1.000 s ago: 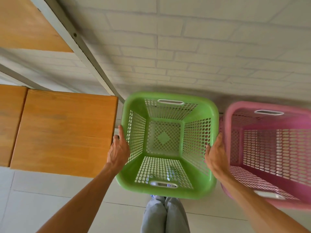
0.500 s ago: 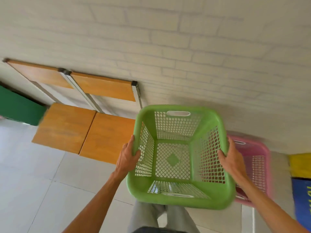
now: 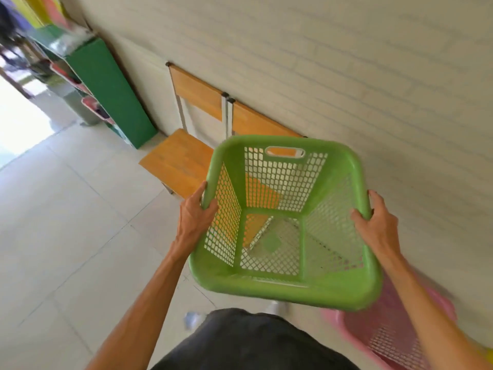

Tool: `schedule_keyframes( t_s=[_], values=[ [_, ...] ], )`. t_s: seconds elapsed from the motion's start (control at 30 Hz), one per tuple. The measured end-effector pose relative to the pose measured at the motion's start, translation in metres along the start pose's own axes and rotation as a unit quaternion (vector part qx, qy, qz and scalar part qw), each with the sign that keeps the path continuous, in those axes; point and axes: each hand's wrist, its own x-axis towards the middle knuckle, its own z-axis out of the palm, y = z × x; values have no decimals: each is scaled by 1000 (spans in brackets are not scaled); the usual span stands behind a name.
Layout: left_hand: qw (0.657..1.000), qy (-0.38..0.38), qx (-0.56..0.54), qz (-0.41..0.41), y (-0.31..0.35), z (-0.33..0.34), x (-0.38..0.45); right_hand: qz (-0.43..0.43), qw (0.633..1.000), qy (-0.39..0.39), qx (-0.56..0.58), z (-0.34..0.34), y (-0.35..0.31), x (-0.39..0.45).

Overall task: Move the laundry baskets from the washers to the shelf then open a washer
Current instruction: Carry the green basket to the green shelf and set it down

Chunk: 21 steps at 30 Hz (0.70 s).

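Observation:
An empty green mesh laundry basket (image 3: 288, 287) hangs in the air in front of me, tilted toward the left. My left hand (image 3: 193, 217) grips its left rim and my right hand (image 3: 376, 222) grips its right rim. A pink laundry basket (image 3: 384, 335) sits low at the bottom right, partly hidden under the green one and my right arm. A green shelf unit (image 3: 112, 89) with items on its shelves stands against the wall at the upper left. No washer is visible.
Two wooden chairs (image 3: 181, 161) stand against the pale brick wall (image 3: 346, 62) between the basket and the green shelf. Pale tiled floor (image 3: 66, 222) spreads to the left. A bright doorway glares at the far left.
The green basket has been lifted away from beside the pink one and carried leftward. My view has swung left, bringing the green shelf and doorway into sight.

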Motion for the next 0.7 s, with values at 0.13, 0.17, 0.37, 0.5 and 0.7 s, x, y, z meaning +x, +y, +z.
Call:
schedule_keyframes(
  t_s=[0.13,0.17,0.37,0.5,0.7],
  values=[
    [997,68,-15,-34,-61,-88,-10,-71,997,-37,-2,64,-87,-21],
    [995,85,-17,-48,-81,-112,-13,-88,995,-45,-4,84,-110,-29],
    [973,167,-34,-156,-202,-247,-47,-195,973,-122,-6,219,-234,-87],
    [947,235,-35,-219,-266,-327,-79,-268,950,-159,8,306,-304,-137],
    [916,301,-44,-260,-327,-402,-88,-325,921,-214,7,399,-396,-180]
  ],
)
